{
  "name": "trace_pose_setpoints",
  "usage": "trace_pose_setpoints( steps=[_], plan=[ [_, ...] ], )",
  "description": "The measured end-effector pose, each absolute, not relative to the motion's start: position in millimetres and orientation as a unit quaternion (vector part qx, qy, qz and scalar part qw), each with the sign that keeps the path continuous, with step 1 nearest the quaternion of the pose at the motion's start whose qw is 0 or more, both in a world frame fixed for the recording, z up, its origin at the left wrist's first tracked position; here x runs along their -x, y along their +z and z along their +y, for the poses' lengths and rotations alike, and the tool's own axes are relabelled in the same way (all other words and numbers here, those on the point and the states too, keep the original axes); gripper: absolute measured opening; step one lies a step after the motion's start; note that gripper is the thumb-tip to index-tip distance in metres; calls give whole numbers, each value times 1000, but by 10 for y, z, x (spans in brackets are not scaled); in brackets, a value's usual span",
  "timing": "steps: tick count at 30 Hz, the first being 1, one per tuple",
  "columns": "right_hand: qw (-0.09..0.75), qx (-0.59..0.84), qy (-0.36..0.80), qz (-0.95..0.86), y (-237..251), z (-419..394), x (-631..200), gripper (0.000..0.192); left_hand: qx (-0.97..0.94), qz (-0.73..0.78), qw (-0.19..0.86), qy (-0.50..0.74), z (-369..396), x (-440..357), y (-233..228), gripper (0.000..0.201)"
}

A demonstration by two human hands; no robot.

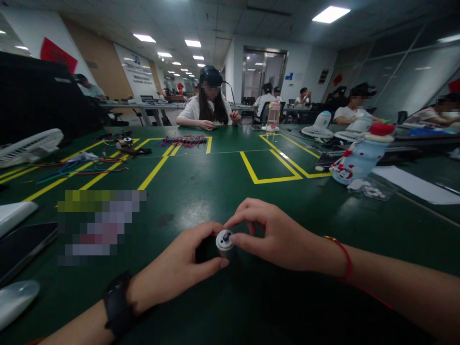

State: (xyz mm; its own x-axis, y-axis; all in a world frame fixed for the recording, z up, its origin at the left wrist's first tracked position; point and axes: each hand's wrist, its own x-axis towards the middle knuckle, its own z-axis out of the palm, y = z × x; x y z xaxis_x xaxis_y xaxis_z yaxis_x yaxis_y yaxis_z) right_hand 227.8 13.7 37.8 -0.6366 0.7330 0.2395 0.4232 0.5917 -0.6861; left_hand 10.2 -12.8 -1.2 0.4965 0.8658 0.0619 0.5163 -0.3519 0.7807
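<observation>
A small electric motor (224, 241), a silver cylinder with a pale round end face and a short dark shaft, stands upright on the green table in front of me. My left hand (190, 261) grips it from the left, thumb at the near side and fingers curled around the far side. My right hand (268, 232) reaches in from the right. Its thumb tip rests at the edge of the end face beside the shaft, and its index fingertip is at the far rim. The remaining right fingers are bent and partly hidden.
Bundled coloured wires (185, 141) lie across the table, and loose wires (82, 168) are at left. A blue bottle (359, 158) and small fans (319, 127) stand at right. At left are a phone (27, 247) and a white mouse (16, 302). Across sits a person (204, 108).
</observation>
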Motion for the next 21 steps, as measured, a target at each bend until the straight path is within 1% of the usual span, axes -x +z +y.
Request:
trace_pose_setpoints(
  steps=[2, 5, 7, 9, 12, 14, 17, 21],
  plan=[
    [281, 368, 353, -813, 322, 127, -2371, 20, -788, 438, 361, 240, -128, -103, -4, 29],
    [314, 405, 471, -718, 182, 128, -2522, 19, -790, 437, 361, 234, -128, -105, 9, 28],
    [343, 429, 511, -662, 80, 152, -2607, 20, -788, 441, 361, 232, -129, -106, 13, 29],
    [390, 443, 548, -592, 2, 196, -2670, 21, -786, 447, 360, 229, -133, -104, 12, 31],
    [448, 432, 609, -492, -54, 272, -2723, 22, -785, 452, 358, 224, -141, -98, 1, 31],
    [460, 424, 627, -465, -64, 307, -2738, 21, -786, 456, 352, 223, -143, -93, -5, 33],
    [456, 425, 624, -471, -71, 317, -2737, 22, -786, 459, 349, 221, -140, -86, -5, 33],
    [428, 440, 583, -533, -58, 274, -2699, 22, -785, 458, 355, 217, -141, -89, 5, 30]
  ],
)
